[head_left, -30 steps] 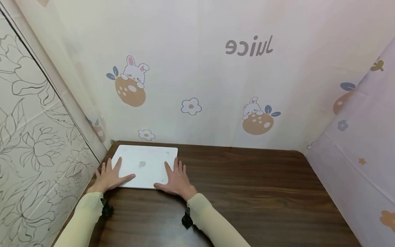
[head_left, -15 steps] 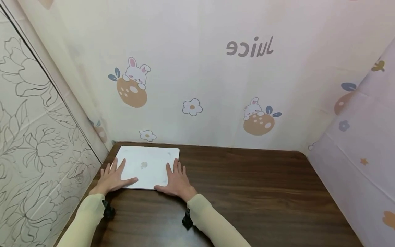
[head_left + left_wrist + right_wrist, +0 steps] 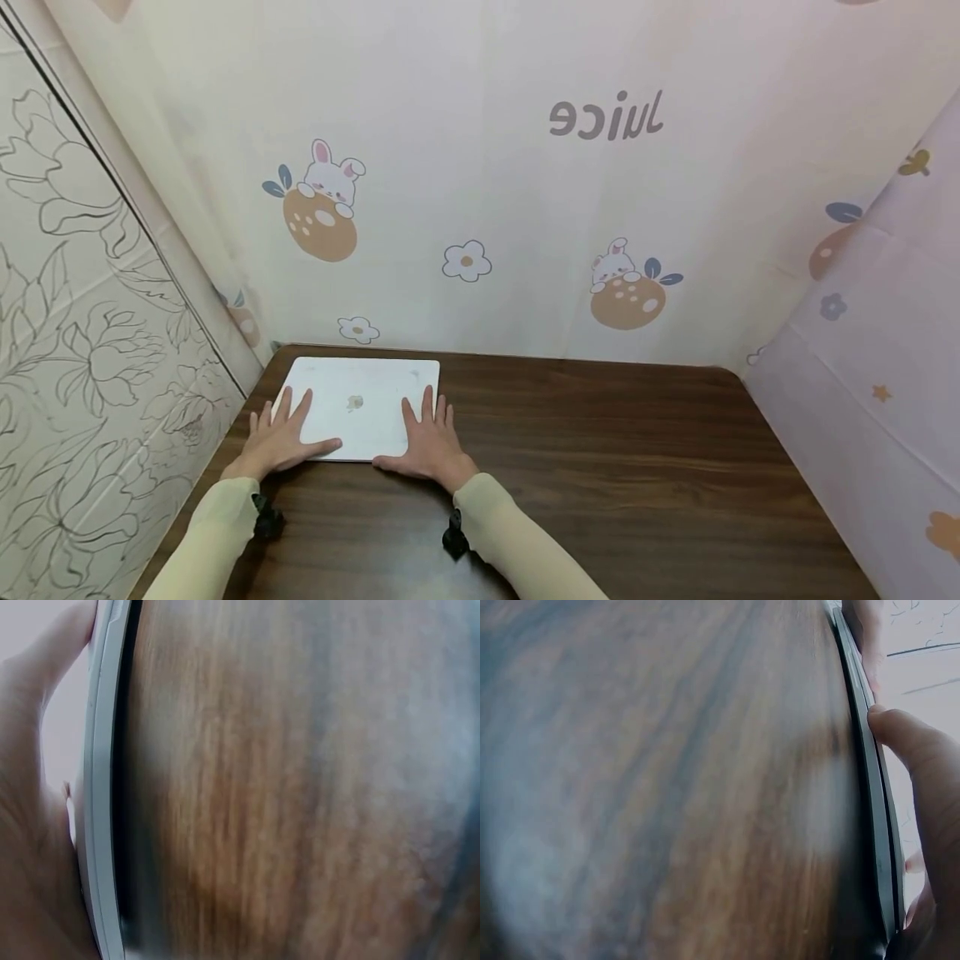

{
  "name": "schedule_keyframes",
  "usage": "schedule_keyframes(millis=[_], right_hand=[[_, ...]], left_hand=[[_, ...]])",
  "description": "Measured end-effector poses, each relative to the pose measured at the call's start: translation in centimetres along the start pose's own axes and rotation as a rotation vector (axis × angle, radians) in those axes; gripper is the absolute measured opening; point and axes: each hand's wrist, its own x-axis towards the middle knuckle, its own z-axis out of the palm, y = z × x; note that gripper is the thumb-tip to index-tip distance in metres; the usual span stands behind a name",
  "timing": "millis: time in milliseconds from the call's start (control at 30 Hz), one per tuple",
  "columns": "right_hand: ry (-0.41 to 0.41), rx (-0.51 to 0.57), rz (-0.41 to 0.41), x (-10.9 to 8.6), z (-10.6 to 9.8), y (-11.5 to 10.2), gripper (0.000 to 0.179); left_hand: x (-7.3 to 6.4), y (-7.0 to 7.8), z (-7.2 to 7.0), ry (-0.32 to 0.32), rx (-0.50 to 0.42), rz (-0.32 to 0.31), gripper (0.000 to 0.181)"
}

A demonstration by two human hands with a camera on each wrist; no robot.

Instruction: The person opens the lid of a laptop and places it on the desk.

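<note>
A closed silver laptop (image 3: 367,425) with an apple logo lies flat at the back left of the wooden table. Across its left side my left hand (image 3: 279,440) rests with fingers spread and straight, the thumb along the front part of the lid. On the right side lies my right hand (image 3: 429,443), also spread, with its thumb at the front edge. In the left wrist view the laptop's edge (image 3: 101,780) runs beside the hand. The right wrist view has my right thumb (image 3: 911,742) touching the laptop's edge (image 3: 877,795).
The brown wooden table (image 3: 637,475) stretches to the right and front. A printed curtain (image 3: 480,183) stands behind it, with a flower-patterned panel (image 3: 82,358) on the left and another printed cloth (image 3: 885,350) on the right. Black bands (image 3: 267,518) hang at both wrists.
The laptop has slid slightly to the right and a little toward me. My left hand has moved right with it, while the right hand stays nearly in place.
</note>
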Motion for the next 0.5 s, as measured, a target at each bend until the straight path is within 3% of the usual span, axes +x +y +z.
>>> schedule_keyframes(millis=[500], right_hand=[[0.012,-0.012,0.009,-0.8,-0.3,0.7,0.117]], left_hand=[[-0.4,1.2,0.7,-0.001,0.004,0.013,0.123]])
